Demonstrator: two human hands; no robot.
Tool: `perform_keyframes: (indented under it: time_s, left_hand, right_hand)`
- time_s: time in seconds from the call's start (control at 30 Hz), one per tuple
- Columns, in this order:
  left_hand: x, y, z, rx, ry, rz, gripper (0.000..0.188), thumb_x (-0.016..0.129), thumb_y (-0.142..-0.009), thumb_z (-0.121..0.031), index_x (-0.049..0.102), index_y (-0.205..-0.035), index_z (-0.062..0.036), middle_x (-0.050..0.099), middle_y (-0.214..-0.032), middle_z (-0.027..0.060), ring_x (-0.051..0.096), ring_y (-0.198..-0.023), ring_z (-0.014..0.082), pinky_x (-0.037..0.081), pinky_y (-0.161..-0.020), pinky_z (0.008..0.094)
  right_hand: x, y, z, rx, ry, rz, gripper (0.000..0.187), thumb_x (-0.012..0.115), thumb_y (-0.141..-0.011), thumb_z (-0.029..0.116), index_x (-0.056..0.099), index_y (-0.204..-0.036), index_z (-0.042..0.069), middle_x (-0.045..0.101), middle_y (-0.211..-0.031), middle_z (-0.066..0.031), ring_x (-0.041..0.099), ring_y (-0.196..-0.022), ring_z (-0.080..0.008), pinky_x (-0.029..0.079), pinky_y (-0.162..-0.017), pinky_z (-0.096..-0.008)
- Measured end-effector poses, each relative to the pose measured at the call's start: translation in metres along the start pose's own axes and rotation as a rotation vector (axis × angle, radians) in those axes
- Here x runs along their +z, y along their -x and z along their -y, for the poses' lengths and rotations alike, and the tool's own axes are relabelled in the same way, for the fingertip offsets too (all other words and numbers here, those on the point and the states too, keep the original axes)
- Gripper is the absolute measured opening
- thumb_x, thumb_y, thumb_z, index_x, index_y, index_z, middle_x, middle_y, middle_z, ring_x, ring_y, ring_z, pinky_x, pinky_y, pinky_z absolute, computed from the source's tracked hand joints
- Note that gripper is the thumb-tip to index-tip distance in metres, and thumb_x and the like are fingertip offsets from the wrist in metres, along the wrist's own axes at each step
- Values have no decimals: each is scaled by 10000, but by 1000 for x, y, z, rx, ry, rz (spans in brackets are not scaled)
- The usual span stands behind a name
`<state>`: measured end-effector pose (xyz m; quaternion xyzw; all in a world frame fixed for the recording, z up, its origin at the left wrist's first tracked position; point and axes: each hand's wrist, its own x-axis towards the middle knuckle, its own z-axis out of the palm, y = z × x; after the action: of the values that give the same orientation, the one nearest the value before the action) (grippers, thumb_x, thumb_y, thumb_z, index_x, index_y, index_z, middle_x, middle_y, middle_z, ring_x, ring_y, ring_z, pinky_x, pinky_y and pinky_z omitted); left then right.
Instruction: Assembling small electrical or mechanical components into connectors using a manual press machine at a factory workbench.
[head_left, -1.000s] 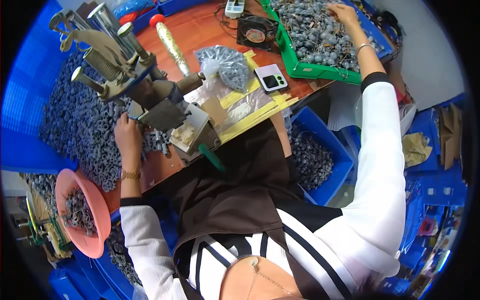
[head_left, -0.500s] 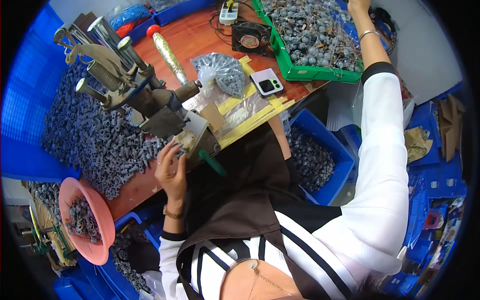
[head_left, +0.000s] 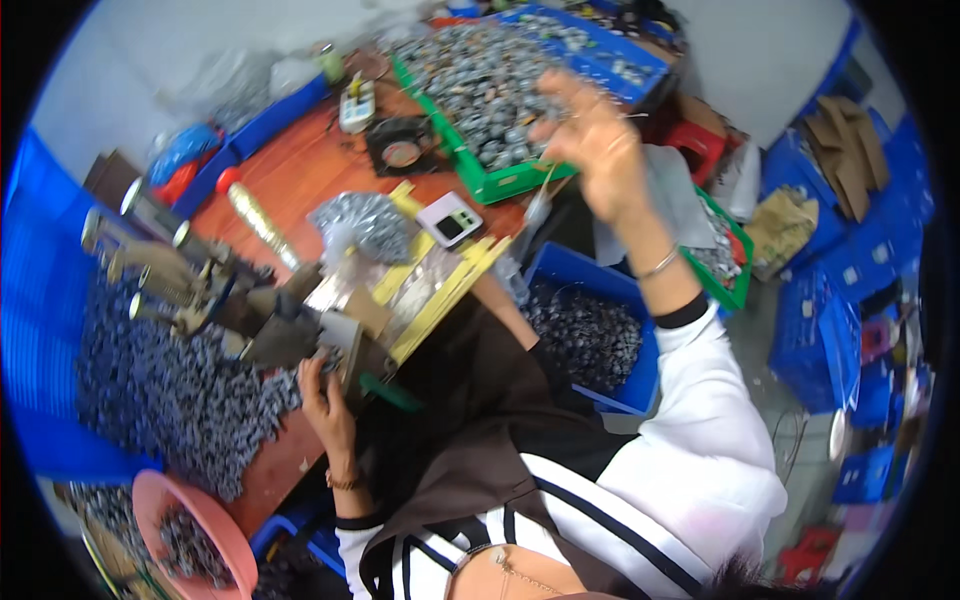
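- The left hand (head_left: pixel 327 405), left of centre in the lower half, has its fingers lightly bent with the tips at the front block of the metal press (head_left: pixel 285 335); whether a part is pinched there, I cannot tell.
- The right hand (head_left: pixel 605 160), upper right of centre, is blurred, its fingers spread well apart in front of the green tray (head_left: pixel 500 186); whether anything is held, I cannot tell.
- The small grey parts (head_left: pixel 180 400) lie heaped on the tabletop (head_left: pixel 285 155) at the left of the frame, beside the left hand. They look light, hard and stiff, probably smooth; a thumb-and-finger grip across the side of one should suit.
- The round grey pieces (head_left: pixel 480 85) fill the green tray at upper centre. They seem light too, but their thin wires look easy to bend and tangle; the solid body is the better hold.
- The clear bag (head_left: pixel 365 228), above the press's block, looks soft and slippery; its gathered plastic would give a firmer hold.
- Farther out, the pink bowl (head_left: pixel 150 487) at lower left and the blue bin (head_left: pixel 648 385) right of centre hold more dark pieces.
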<state>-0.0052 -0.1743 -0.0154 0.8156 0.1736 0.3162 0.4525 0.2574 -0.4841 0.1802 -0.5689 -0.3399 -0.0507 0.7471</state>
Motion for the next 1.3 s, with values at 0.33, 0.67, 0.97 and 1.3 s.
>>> perform_keyframes:
  time_s: [0.33,0.67,0.97,1.3]
  left_hand:
    - [4,-12,15,21,100,24,276,520,-952,-109,590,-1173,40,591,-1183,147,538,-1084,228,403,-963,331]
    - [-55,-22,42,557,-861,48,513,413,-924,-400,548,-1255,-33,589,-1217,183,504,-1170,387,278,-1075,555]
    - [-33,-22,34,412,-829,-140,339,413,-1009,-324,648,-1141,-118,635,-1104,64,584,-983,247,354,-1017,466]
    - [-38,-30,112,267,-1162,-248,324,432,-1006,-333,644,-1144,-131,635,-1088,51,582,-959,256,404,-951,473]
  right_hand:
    - [62,177,-86,805,-638,271,433,568,-890,83,478,-1307,7,660,-1003,-131,656,-761,-137,523,-601,-212]
    - [55,210,-87,946,-606,232,238,571,-940,230,640,-992,8,393,-585,75,306,-476,-20,240,-422,-180]
    - [43,218,-77,832,-446,151,226,605,-910,252,666,-916,35,484,-574,49,383,-461,-26,281,-423,-183]
    - [63,211,-70,638,-260,241,170,632,-869,171,692,-812,23,544,-569,5,445,-449,-51,327,-413,-208]
